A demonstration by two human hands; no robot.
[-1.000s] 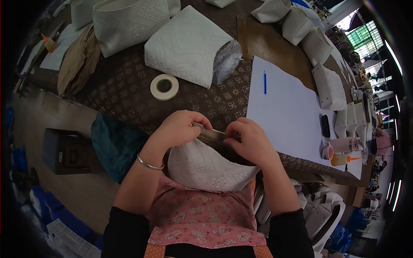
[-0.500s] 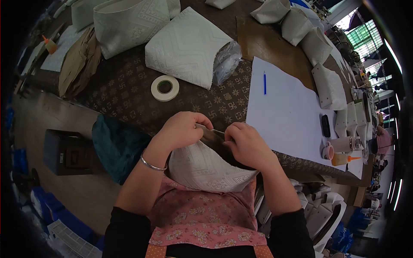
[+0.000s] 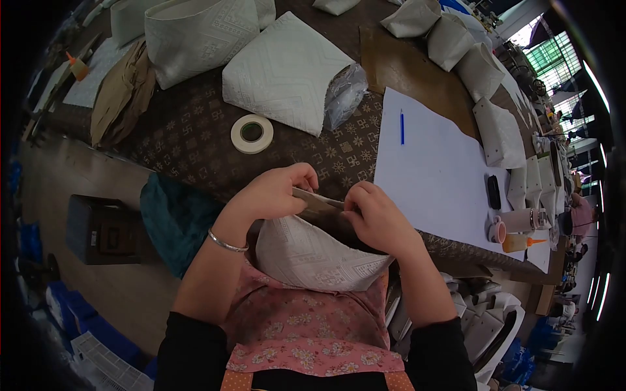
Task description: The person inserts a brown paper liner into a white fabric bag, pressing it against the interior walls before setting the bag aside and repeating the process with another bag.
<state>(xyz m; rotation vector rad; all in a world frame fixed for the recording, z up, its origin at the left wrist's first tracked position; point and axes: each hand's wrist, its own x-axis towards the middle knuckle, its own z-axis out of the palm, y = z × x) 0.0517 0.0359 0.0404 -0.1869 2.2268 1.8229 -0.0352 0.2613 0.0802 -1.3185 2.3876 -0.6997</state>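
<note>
A white embossed bag piece (image 3: 306, 255) with a dark lining rests against my lap at the table's front edge. My left hand (image 3: 274, 192) pinches the far rim of its opening, a silver bracelet on that wrist. My right hand (image 3: 377, 218) grips the same rim a little to the right, fingers curled over the edge. Both hands hold the bag's mouth open between them.
A tape roll (image 3: 252, 133) lies on the patterned brown tabletop (image 3: 189, 140). Behind it sit white embossed bags (image 3: 280, 72). A white sheet (image 3: 430, 173) with a blue pen (image 3: 402, 126) lies right. Glue bottle (image 3: 520, 242) and cup (image 3: 498, 229) stand at the far right.
My left hand has slid slightly up along the rim, and my right hand has shifted a little; the bag's edge is pulled tighter between them.
</note>
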